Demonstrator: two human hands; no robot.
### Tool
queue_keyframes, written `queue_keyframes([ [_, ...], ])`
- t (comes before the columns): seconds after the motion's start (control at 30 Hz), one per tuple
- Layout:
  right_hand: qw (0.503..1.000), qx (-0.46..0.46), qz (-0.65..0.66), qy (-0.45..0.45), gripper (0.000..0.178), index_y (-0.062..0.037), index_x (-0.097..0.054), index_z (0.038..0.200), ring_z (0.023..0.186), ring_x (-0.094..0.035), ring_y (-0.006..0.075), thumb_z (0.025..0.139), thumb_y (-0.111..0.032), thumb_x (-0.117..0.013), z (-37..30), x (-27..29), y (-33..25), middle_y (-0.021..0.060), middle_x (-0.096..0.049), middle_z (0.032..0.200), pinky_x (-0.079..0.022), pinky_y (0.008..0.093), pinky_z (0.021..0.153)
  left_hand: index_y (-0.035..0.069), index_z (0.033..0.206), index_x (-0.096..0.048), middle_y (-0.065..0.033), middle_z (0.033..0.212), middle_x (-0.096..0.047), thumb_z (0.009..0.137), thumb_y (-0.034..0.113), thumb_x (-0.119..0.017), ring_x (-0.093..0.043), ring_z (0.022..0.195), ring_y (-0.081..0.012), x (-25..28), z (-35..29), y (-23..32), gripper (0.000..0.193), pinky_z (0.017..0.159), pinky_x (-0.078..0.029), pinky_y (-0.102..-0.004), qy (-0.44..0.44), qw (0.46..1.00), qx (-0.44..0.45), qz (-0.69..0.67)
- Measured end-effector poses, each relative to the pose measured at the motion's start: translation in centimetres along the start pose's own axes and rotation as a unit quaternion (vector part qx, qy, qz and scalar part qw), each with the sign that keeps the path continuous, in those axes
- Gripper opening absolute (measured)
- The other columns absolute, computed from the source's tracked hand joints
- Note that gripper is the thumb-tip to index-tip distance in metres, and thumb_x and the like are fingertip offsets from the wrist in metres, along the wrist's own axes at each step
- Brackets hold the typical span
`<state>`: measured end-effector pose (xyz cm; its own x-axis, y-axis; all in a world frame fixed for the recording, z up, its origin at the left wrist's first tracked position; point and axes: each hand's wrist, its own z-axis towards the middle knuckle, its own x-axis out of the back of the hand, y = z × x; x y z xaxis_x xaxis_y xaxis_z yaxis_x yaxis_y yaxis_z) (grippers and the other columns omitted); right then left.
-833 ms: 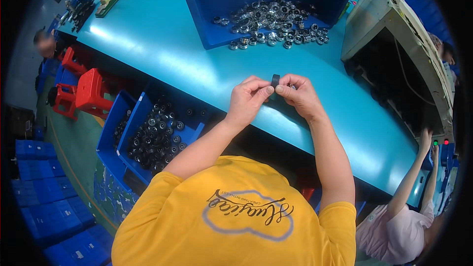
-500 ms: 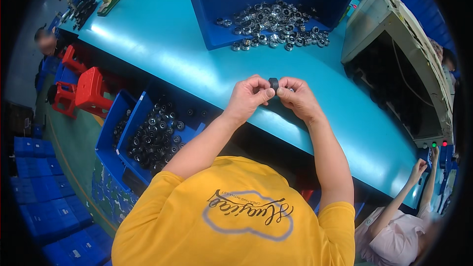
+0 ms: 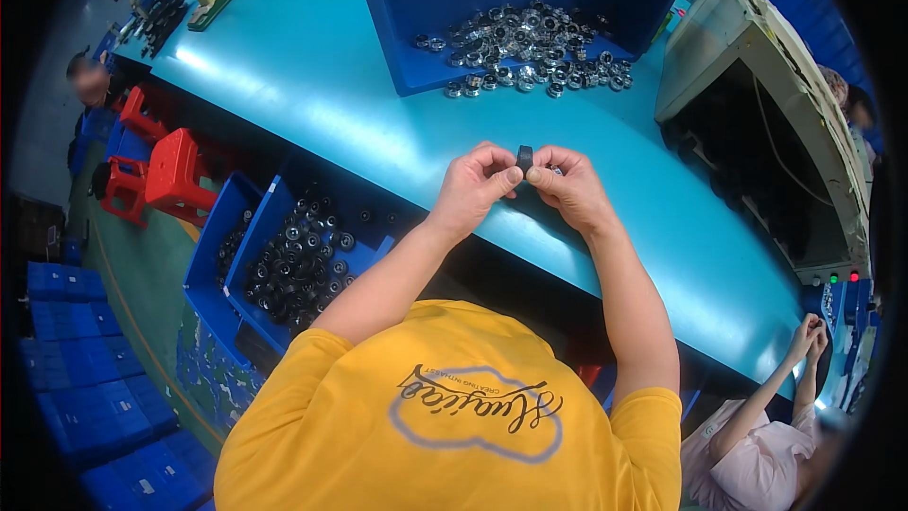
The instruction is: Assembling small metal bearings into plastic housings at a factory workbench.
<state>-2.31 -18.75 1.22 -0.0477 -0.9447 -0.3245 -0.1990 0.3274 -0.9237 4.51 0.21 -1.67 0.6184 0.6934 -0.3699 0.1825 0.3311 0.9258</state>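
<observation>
Fingers (image 3: 512, 176) of both hands clamped on the black part (image 3: 524, 160), thumb and forefinger each side. Left hand (image 3: 470, 191) has its left face, right hand (image 3: 574, 193) its right. Something shiny shows by the right fingers, too small to tell.

Part sits just right of frame centre, upper half, held above the teal bench (image 3: 312, 95). Bench runs upper left to lower right, glossy, bright glare patches. Blue bin (image 3: 402, 47) at top centre, mouth toward the hands, shiny parts (image 3: 530, 33) spilling past its lip. Cream housing (image 3: 724, 28) at right, dark inside. Lower left: blue tub (image 3: 251, 237) of black wheels (image 3: 298, 260), red stools (image 3: 177, 170), green floor (image 3: 118, 265), blue crates (image 3: 104, 407). Co-worker (image 3: 757, 454) lower right.

Edges: bench front edge passes diagonally under the forearms. Room to move: teal strip between hands and bin, wider stretches left and right.

Part stands on edge, narrow rim toward camera, flat faces left/right; long axis near vertical in frame.
</observation>
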Motion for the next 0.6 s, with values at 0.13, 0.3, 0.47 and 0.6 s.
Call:
queue_keyframes([
  [0.13,0.996,0.036,-0.081,0.027,0.017,-0.0063,-0.072,0.090,0.057,-0.045,0.0034,0.086,-0.018,-0.084,-0.2,-0.7,-0.3,-0.0046,-0.059,0.072,-0.030,0.0202,0.048,0.002,0.101,-0.068,-0.0032,0.113,-0.061,0.098,0.015,-0.071,-0.062,0.096,-0.0141,0.0,-0.1,0.1,0.014,0.086,-0.054,-0.0316,-0.008,0.999,-0.031,-0.006],
  [0.3,0.976,0.103,-0.176,0.072,0.014,-0.0078,-0.074,0.089,0.062,-0.048,0.0038,0.086,-0.018,-0.084,0.0,-0.9,-0.1,-0.0050,-0.059,0.075,-0.036,0.0204,0.055,0.004,0.109,-0.066,-0.0047,0.116,-0.064,0.101,0.018,-0.069,-0.063,0.101,-0.0147,0.6,0.0,-0.8,0.017,0.093,-0.054,-0.0348,-0.025,0.999,-0.013,-0.034],
  [0.47,0.989,0.016,-0.038,0.143,0.021,-0.0079,-0.070,0.106,0.081,-0.053,0.0058,0.089,-0.017,-0.079,0.0,1.2,-0.9,-0.0042,-0.058,0.088,-0.044,0.0224,0.071,0.003,0.120,-0.062,-0.0102,0.123,-0.067,0.105,0.023,-0.061,-0.065,0.113,-0.0211,1.6,0.3,-1.0,0.025,0.100,-0.053,-0.0401,-0.023,0.989,0.006,-0.147],
  [0.6,0.985,0.068,0.049,0.153,0.039,-0.0025,-0.057,0.128,0.096,-0.060,0.0118,0.093,-0.010,-0.073,0.1,1.3,-1.1,0.0029,-0.061,0.109,-0.051,0.0265,0.080,-0.001,0.123,-0.059,-0.0111,0.119,-0.068,0.107,0.018,-0.055,-0.066,0.107,-0.0210,1.3,0.3,-0.3,0.024,0.099,-0.055,-0.0419,-0.011,0.978,0.023,-0.207],
])
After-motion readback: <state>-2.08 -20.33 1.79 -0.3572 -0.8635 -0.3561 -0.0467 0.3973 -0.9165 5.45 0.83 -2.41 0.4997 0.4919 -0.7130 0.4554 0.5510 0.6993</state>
